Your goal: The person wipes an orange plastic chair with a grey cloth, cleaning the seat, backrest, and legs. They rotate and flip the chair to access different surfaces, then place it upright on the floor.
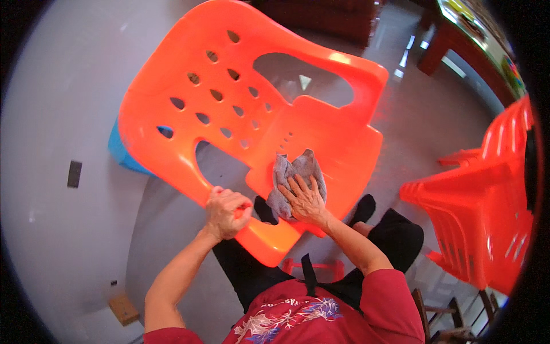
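Note:
An orange plastic armchair (338, 135) stands tilted in front of me, its backrest with teardrop holes toward the far left. My left hand (228, 212) is wrapped round the near armrest. Under my right hand (303, 199) lies a grey cloth (312, 166), pressed flat against the seat near its front edge. The fingers of that hand are spread over the cloth, with the palm down. Part of the cloth is hidden beneath the hand.
More red-orange plastic chairs (470, 206) stand at the right. A blue object (123, 150) shows behind the backrest at the left. A brown wooden table (458, 43) is at the far right, and a small brown box (123, 309) sits by the wall at the lower left.

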`<move>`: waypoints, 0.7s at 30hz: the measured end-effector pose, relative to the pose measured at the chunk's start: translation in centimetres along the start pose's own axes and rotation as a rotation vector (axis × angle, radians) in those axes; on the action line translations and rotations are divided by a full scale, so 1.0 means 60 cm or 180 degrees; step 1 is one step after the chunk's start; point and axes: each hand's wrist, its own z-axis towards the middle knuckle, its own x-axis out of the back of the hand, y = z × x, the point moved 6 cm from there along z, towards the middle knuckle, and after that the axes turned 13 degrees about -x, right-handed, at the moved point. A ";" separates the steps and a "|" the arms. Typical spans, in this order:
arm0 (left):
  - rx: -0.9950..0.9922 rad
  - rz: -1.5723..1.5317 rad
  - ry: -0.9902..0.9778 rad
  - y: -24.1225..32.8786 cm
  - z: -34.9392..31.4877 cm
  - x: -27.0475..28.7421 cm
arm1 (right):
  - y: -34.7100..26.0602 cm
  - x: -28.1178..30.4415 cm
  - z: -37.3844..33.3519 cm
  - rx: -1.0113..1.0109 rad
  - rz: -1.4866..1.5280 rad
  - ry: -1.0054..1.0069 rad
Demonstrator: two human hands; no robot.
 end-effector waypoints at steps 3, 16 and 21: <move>0.0050 0.0047 -0.0094 -0.002 -0.005 -0.002 | 0.051 0.060 -0.035 -0.0569 0.0378 0.0172; -0.0022 0.0092 -0.0322 0.000 -0.003 -0.009 | 0.395 0.082 0.011 -0.2607 0.2082 0.1631; -0.0090 0.0110 -0.0261 0.004 -0.001 -0.010 | 0.458 0.031 0.010 -0.3303 0.3343 0.1152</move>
